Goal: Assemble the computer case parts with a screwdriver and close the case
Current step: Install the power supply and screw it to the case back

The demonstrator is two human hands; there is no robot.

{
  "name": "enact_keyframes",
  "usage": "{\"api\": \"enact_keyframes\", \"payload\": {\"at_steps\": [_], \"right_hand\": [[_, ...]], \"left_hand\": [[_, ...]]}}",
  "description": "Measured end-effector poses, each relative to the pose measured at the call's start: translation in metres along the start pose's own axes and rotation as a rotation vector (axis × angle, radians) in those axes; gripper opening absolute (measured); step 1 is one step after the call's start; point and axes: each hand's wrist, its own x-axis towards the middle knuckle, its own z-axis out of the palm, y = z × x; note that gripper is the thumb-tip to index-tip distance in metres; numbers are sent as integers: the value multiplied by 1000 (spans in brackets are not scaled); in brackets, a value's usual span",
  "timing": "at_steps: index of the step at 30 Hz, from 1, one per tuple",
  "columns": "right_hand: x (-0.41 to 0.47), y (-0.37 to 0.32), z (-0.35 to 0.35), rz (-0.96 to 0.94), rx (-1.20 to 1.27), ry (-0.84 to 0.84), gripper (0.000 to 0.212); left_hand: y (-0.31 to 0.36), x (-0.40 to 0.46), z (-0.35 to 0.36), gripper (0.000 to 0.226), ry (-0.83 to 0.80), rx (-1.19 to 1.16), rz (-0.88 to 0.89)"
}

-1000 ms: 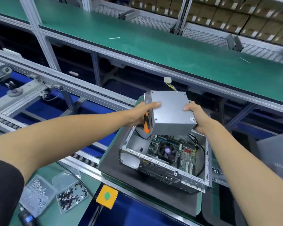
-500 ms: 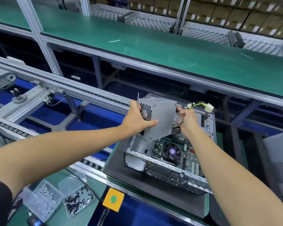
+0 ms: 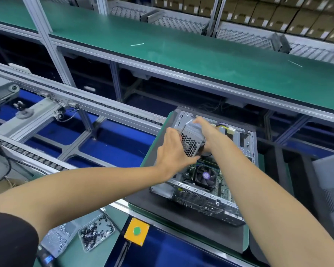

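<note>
1. My left hand (image 3: pixel 174 151) curls around the near left edge of the power supply unit (image 3: pixel 192 140), fingers wrapped under its honeycomb vent face.
2. My right hand (image 3: pixel 207 130) grips the unit from the right, fingers reaching over its top far edge.
3. The unit sits tilted between both hands, above the far left part of the open computer case (image 3: pixel 206 191).
4. The case lies on a dark mat (image 3: pixel 181 224), its cooler fan (image 3: pixel 205 177) just near of the hands.
5. Two screw trays (image 3: pixel 95 235) lie near left.
</note>
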Motion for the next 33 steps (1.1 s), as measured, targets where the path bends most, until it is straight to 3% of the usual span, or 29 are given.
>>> {"api": "enact_keyframes", "payload": {"at_steps": [4,9,13,18,25,33], "right_hand": [[5,22,1,-52,94,32,22],[13,49,-1,-99,228,108,24],[20,69,0,-89,285,141,24],[29,89,7,-69,307,120,28],[44,102,-5,-60,308,187,18],[53,105,0,-80,242,221,34]], "left_hand": [[-9,-6,7,88,-46,70,79],[-28,1,-3,70,-138,-27,191],[-42,29,-23,55,-319,-88,232],[-50,49,-38,60,-489,-68,279],[-43,53,-31,63,-530,-31,301],[-54,44,-29,71,-579,203,342]]}}
